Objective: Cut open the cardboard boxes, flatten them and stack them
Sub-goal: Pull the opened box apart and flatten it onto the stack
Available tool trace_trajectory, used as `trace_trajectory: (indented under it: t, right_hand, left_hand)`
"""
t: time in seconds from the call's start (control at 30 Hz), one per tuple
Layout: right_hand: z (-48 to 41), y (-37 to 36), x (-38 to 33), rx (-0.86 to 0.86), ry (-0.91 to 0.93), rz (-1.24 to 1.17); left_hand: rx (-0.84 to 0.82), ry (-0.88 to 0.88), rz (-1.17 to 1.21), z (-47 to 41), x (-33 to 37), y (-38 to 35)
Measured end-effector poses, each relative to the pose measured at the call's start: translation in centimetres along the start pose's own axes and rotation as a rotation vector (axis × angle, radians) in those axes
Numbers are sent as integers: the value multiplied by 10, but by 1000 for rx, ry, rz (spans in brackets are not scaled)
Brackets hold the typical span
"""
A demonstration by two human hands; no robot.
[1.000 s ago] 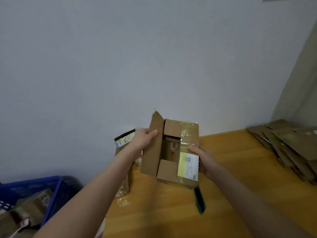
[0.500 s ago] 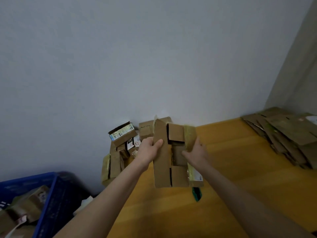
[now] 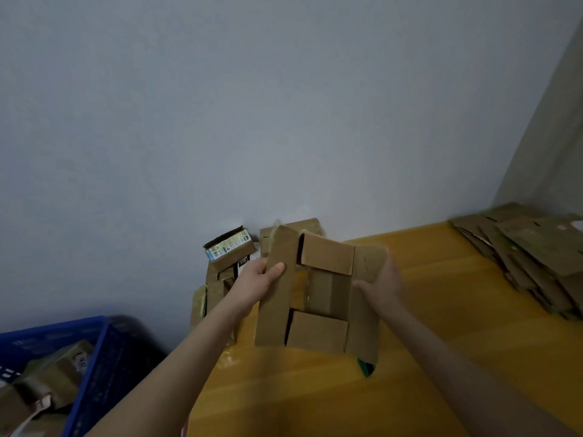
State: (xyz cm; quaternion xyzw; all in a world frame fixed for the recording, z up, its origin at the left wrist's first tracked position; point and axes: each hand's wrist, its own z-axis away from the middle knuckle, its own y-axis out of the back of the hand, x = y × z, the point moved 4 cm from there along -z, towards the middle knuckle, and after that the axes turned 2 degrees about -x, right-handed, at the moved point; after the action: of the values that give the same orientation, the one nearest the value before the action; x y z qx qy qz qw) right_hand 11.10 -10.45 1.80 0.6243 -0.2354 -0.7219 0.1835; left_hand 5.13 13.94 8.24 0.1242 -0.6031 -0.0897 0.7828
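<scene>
Crate (image 3: 91,351), blue, sits way over on the left with crumpled cardboard (image 3: 47,383) in it. Next along is a little pile of boxes (image 3: 227,249) against the wall. Left hand (image 3: 257,283) grips the left flap of the opened box (image 3: 318,294), thumb on the front, holding it upright over the yellow table (image 3: 315,402). Right hand (image 3: 383,283) is wrapped round the right flap. Something green (image 3: 366,369) pokes out underneath, no idea what. Flattened stack (image 3: 533,257) lies far right on the table.

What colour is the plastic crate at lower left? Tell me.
Blue; the crate shows best in the head view.
</scene>
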Motion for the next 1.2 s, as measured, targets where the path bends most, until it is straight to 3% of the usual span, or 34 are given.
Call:
trace_trajectory:
  t: [0.1, 0.17, 0.23, 0.4, 0.57, 0.7, 0.8, 0.87, 0.93, 1.0, 1.2]
  right_hand:
    - [2, 0, -32, 86, 303, 729]
    - [2, -3, -45, 94, 401, 916]
    - [3, -7, -53, 71, 421, 951]
    - [2, -3, -50, -73, 472, 742]
    - [-1, 3, -38, -217, 371, 249]
    - [-1, 0, -26, -172, 293, 139]
    - [-3, 7, -16, -86, 204, 26]
    - [-4, 9, -12, -52, 163, -60]
    - [-1, 8, -13, -61, 151, -94]
    - [3, 6, -16, -125, 174, -107]
    - [15, 4, -15, -256, 206, -103]
  left_hand:
    - [28, -122, -198, 0, 17, -12]
    - [0, -190, -364, 1, 27, -21]
    - [-29, -252, -497, 1, 33, -29]
    - [14, -342, -690, -6, 36, -24]
    - [92, -402, -840, -9, 25, -8]
    - [408, -369, -754, -5, 13, 10]
    - [601, -123, -337, 2, -27, 33]
    - [490, 68, -61, 3, -60, 30]
    - [278, 162, -27, 1, -80, 15]
    - [224, 174, -116, -5, -83, 11]
    - [319, 237, -542, -19, -79, 26]
